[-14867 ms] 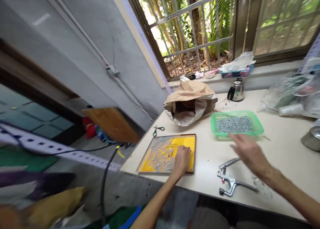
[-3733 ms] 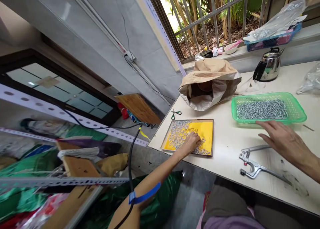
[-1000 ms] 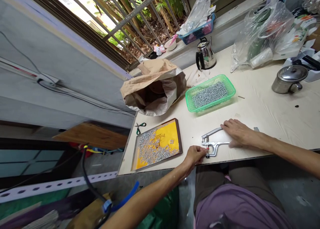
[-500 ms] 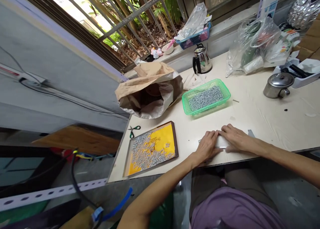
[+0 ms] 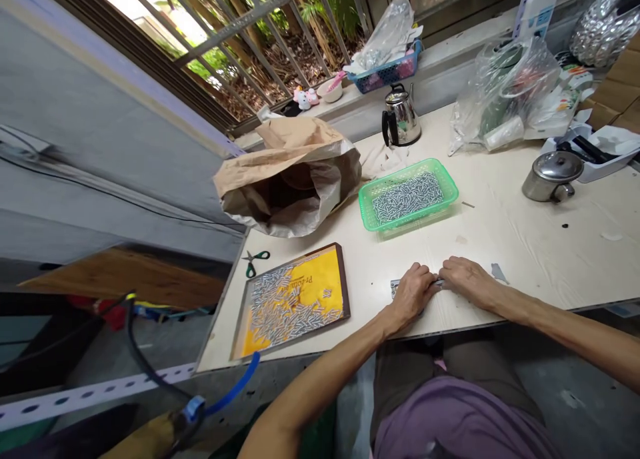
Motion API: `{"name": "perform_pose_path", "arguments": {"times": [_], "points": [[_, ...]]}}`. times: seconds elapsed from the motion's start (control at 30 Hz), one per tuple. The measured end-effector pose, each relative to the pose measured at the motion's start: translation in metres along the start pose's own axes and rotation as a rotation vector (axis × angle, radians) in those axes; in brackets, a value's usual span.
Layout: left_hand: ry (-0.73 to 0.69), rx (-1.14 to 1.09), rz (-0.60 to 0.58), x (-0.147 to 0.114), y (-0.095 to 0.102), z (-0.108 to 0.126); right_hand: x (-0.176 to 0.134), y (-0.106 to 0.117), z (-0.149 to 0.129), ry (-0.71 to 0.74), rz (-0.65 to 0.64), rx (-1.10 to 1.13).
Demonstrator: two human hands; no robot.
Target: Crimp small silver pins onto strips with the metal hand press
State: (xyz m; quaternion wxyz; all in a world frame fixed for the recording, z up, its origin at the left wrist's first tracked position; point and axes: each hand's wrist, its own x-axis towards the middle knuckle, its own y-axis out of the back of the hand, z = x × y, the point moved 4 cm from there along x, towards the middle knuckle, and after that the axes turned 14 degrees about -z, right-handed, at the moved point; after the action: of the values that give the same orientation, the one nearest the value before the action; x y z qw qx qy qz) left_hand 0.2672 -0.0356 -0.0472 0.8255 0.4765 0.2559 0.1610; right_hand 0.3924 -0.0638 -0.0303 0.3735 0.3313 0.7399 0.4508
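Near the table's front edge, both hands are closed on a narrow metal strip (image 5: 439, 282). One end of the strip shows to the left of my left hand (image 5: 414, 291), and a short stretch shows between the hands. My right hand (image 5: 468, 283) grips it close to my left fingertips; the fingers cover most of the strip. To the left lies a shallow tray (image 5: 345, 282) with a yellow bottom and many small metal pins (image 5: 280, 305). Beyond my hands stands a green plastic basket (image 5: 369, 215) holding many more small metal pins (image 5: 410, 195).
Green-handled scissors (image 5: 256, 262) lie left of the tray. An open brown paper bag (image 5: 290, 159) sits behind it. Farther back are a metal kettle (image 5: 404, 122), a lidded metal cup (image 5: 553, 177) and plastic bags (image 5: 505, 99). A small grey piece (image 5: 499, 273) lies beside my right hand.
A broad, flat, light face showed between my hands before; now a narrow, darker stretch of metal shows there. My right fingers have curled in more. The view has shifted slightly.
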Motion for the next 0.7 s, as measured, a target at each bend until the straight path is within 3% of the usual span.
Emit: {"name": "perform_pose_path", "arguments": {"times": [0.1,0.23,0.33,0.47,0.6,0.7], "points": [[-0.005,0.002,0.104,-0.009,-0.004,0.004,-0.003,0.003,0.008,0.015,0.023,0.018],[-0.002,0.008,0.262,-0.029,-0.024,0.018,0.001,0.001,0.023,0.066,-0.009,0.028],[-0.038,-0.022,0.303,-0.041,-0.039,0.033,0.012,0.003,0.031,0.079,0.024,0.009],[-0.092,-0.078,0.334,-0.047,-0.045,0.048,0.032,0.017,0.032,-0.034,0.038,-0.084],[-0.098,-0.109,0.356,-0.044,-0.040,0.049,0.046,0.032,0.007,-0.070,0.061,-0.173],[-0.136,-0.103,0.371,-0.047,-0.039,0.053,0.050,0.030,-0.036,0.181,0.021,-0.185]]}}
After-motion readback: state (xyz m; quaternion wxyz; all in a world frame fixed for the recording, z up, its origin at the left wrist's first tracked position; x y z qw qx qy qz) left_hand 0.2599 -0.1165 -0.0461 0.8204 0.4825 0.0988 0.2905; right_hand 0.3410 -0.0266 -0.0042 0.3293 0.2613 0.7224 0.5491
